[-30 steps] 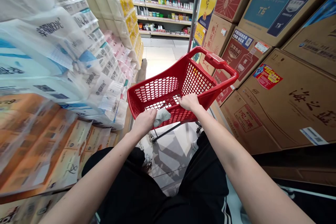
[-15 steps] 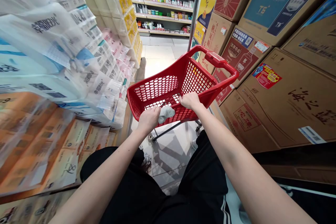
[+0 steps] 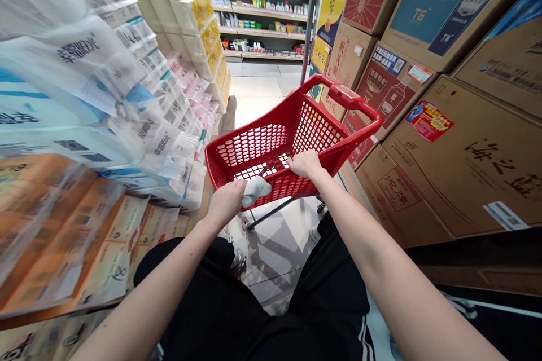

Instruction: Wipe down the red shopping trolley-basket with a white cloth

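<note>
A red plastic shopping cart [image 3: 283, 185] stands sideways before me, its basket open at the top and its handle toward the right. My right hand [image 3: 305, 163] is closed over the near rim of the basket. Farther left along that rim, my left hand [image 3: 227, 198] is closed on a pale grey cloth [image 3: 256, 190], which bunches out beside the fingers against the cart's side. The fingertips of both hands are partly hidden. Through the mesh I see the pale floor; no goods show in the basket.
Stacked plastic-wrapped tissue packs [image 3: 144, 124] line the left side. Printed cardboard cartons [image 3: 470, 152] rise on the right. Behind the cart stands an upright metal pole [image 3: 311, 17] with a dark handle. Shelves [image 3: 265, 5] of small bottles and boxes cross the far end beyond the tiled floor [image 3: 256, 87].
My left hand has slid left along the cart's near rim, taking the cloth with it. My right hand keeps its place on the rim.
</note>
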Tool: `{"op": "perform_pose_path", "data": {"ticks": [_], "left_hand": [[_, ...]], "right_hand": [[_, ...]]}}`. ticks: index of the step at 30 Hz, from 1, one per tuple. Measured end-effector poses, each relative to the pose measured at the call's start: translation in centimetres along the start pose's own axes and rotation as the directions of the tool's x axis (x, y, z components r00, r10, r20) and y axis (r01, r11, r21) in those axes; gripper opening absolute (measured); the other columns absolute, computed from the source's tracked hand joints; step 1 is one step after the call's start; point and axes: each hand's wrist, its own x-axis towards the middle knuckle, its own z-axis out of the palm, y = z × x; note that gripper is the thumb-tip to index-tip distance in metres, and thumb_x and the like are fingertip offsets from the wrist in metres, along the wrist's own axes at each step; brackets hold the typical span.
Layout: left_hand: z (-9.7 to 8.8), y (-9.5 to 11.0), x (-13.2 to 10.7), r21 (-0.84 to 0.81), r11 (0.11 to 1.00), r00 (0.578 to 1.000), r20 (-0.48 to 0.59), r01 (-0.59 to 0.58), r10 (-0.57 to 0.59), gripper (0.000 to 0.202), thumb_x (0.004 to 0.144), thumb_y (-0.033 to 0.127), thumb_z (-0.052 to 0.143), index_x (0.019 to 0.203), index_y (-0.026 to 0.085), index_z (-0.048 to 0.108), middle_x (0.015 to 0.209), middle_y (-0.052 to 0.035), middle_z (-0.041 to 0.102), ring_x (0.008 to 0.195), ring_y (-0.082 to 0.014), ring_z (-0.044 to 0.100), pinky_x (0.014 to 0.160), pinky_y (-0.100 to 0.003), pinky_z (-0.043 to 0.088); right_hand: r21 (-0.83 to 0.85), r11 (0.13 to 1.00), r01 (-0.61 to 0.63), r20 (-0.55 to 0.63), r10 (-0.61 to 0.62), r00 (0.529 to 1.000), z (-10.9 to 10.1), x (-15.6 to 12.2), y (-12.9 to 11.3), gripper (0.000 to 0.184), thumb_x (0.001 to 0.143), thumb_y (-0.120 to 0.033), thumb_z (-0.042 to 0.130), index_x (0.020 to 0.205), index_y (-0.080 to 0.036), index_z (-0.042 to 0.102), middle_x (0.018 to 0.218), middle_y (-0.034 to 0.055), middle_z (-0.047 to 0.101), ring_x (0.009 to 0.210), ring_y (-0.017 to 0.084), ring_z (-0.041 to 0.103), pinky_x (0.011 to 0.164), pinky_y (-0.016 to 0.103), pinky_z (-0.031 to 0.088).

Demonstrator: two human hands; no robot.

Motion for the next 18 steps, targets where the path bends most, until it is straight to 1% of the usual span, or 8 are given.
{"op": "perform_pose_path", "data": {"ticks": [3,6,10,13,18], "left_hand": [[-0.2,0.7,-0.1,0.012,1.000,1.000,0.016,0.025,-0.025,0.016,0.087,0.022,0.040,0.098,0.018,0.050,0.092,-0.0072,0.061,0.086,-0.0196,0.059,0.064,-0.027,0.039],[-0.3,1.0,-0.2,0.019,1.000,1.000,0.007,0.008,-0.008,0.014,0.087,0.023,0.040,0.096,0.018,0.050,0.090,-0.0071,0.061,0.084,-0.0202,0.059,0.062,-0.027,0.038],[-0.3,1.1,-0.4,0.031,1.000,1.000,-0.014,0.003,-0.003,0.014,0.087,0.023,0.040,0.094,0.018,0.050,0.090,-0.0071,0.061,0.082,-0.0206,0.059,0.061,-0.028,0.038],[-0.3,1.1,-0.6,0.049,0.999,1.000,-0.022,0.010,-0.009,0.014,0.086,0.023,0.041,0.094,0.018,0.051,0.091,-0.0071,0.061,0.083,-0.0207,0.059,0.061,-0.028,0.038],[-0.2,1.0,-1.0,0.054,0.999,1.000,-0.022,0.004,-0.003,0.014,0.086,0.026,0.043,0.094,0.018,0.051,0.092,-0.0077,0.062,0.085,-0.0202,0.059,0.063,-0.027,0.039]], "right_hand": [[-0.020,1.000,0.005,0.030,-0.004,1.000,-0.2,-0.1,0.2,0.054,0.094,-0.037,0.023,0.093,-0.015,0.073,0.097,0.0132,0.070,0.093,0.024,0.063,0.080,0.033,0.039],[-0.029,1.000,0.005,0.048,-0.004,0.999,-0.3,-0.1,0.3,0.051,0.093,-0.036,0.026,0.094,-0.017,0.072,0.098,0.0124,0.070,0.093,0.024,0.063,0.079,0.033,0.040],[-0.016,1.000,-0.017,0.036,0.018,0.999,-0.5,-0.3,0.0,0.054,0.094,-0.039,0.025,0.090,-0.015,0.073,0.096,0.0135,0.071,0.092,0.025,0.064,0.077,0.033,0.040],[-0.017,1.000,-0.025,0.020,0.025,0.999,-0.5,-0.7,-0.4,0.056,0.095,-0.038,0.022,0.089,-0.014,0.073,0.096,0.0147,0.070,0.093,0.025,0.064,0.079,0.034,0.040],[-0.015,1.000,-0.007,0.010,0.007,1.000,-0.6,-1.1,-0.5,0.053,0.094,-0.034,0.024,0.090,-0.015,0.073,0.098,0.0141,0.070,0.094,0.025,0.064,0.079,0.034,0.039]]}}
